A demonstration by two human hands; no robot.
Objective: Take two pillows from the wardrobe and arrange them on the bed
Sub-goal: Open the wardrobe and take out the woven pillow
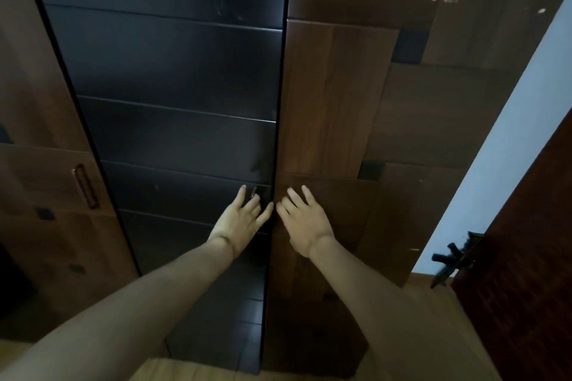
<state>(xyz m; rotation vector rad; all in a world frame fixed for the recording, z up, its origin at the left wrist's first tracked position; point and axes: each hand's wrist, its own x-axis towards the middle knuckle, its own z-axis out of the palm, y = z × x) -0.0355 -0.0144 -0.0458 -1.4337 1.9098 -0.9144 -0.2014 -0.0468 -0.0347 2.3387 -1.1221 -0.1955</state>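
A tall wardrobe fills the view, its doors closed. The middle door [173, 77] is glossy black with horizontal grooves; the door [334, 96] to its right is brown wood grain. My left hand [241, 219] reaches to the black door's right edge, fingers spread at a small handle [254, 192]. My right hand [305, 219] lies flat on the brown door just right of the seam, fingers apart. Neither hand holds anything. No pillows and no bed are in view.
Another brown wardrobe door [40, 102] with a long metal handle [85, 185] stands at the left. At the right are a pale wall [507, 145] and a dark red room door [526, 272] with a black lever handle [452, 260]. Light wooden floor [192, 371] lies below.
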